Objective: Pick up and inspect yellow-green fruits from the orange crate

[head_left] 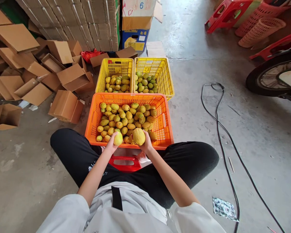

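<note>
My left hand [111, 143] is closed around a greenish-yellow lemon [118, 138]. A larger, bumpy yellow lemon [139, 136] is gripped in my right hand [147, 144]. Both hands are above the near edge of an orange plastic crate [168, 126], which holds many loose yellow and green lemons [124, 115]. Against its far side stand two yellow crates. Yellowish lemons lie in the left yellow crate [102, 76], and mostly green ones in the right yellow crate [165, 76].
Open cardboard boxes [71, 77] are heaped at the left, below stacked cartons [87, 26]. A black cable [218, 129] loops over the concrete floor at the right. Beyond it are a wheel [269, 76], a red stool [226, 14] and pink baskets [262, 30].
</note>
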The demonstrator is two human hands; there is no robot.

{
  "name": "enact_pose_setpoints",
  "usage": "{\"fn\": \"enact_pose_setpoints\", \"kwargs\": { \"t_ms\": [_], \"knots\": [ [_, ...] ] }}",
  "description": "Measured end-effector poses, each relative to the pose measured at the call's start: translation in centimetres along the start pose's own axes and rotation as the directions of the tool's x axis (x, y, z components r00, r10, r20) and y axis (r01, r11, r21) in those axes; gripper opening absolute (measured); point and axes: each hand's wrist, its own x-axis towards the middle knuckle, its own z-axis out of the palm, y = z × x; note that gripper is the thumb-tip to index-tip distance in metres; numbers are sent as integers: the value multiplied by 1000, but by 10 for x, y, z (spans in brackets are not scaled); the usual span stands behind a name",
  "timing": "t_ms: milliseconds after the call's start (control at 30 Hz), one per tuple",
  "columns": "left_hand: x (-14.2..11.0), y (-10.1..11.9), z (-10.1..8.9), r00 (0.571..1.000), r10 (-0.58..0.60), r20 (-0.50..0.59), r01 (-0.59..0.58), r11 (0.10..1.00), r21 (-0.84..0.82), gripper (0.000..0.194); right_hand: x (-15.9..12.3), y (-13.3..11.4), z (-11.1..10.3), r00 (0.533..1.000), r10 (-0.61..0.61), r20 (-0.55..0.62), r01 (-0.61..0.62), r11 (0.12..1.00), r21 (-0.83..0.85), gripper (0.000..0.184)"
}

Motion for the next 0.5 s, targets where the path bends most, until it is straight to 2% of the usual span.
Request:
{"fn": "enact_pose_setpoints", "kwargs": {
  "t_ms": [67, 133, 233, 367, 500],
  "knots": [
    [-1, 2, 2, 998, -6, -61, 2, 999, -53, 22, 2, 0, 1, 1000, 3, -28, -3, 1000, -16, 36],
    [-3, 4, 3, 997, -25, -74, 19, 996, -83, 18, 2, 1, 2, 1000, -1, -29, 0, 1000, -31, 36],
    [-3, 5, 3, 996, -75, -45, 71, 994, -88, 22, 2, 4, 1, 1000, -27, -11, 26, 998, -51, 34],
    [-2, 4, 1, 989, -147, 7, 147, 988, -46, 30, 2, 8, -3, 999, -35, 26, 37, 997, -72, 43],
    [-2, 2, -2, 991, -126, 49, 125, 992, 15, 33, 2, 11, -4, 1000, 7, -21, -8, 997, -72, 43]
  ]
}}
